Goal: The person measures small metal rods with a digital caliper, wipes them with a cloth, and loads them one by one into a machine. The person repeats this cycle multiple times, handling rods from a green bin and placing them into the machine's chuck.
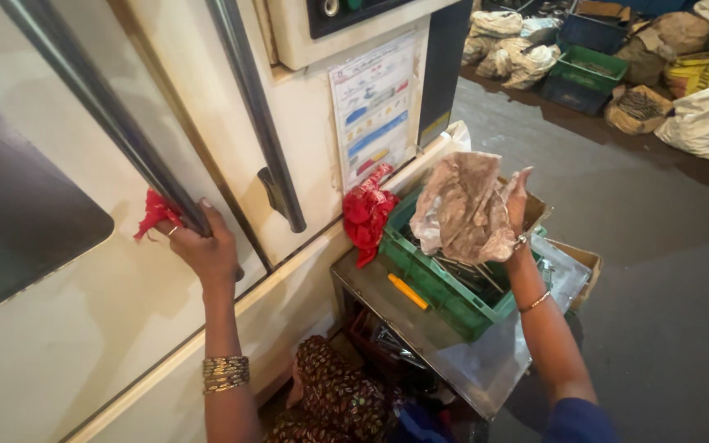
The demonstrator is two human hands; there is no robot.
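Observation:
My left hand (205,244) grips the lower end of a long dark metal door handle (108,115) on a cream machine door (59,328), with a small red cloth (156,213) pinched under its fingers. My right hand (517,205) holds up a crumpled, dirty grey-brown cloth (463,209) above a green plastic crate (441,283). A second dark handle (260,123) runs down the neighbouring door panel.
A red rag (366,213) hangs beside the crate. The crate sits on a metal-topped stand (461,353) with an orange-handled tool (407,291). An illustrated sheet (373,107) is stuck on the machine. Sacks (703,115) and crates (588,74) line the far floor.

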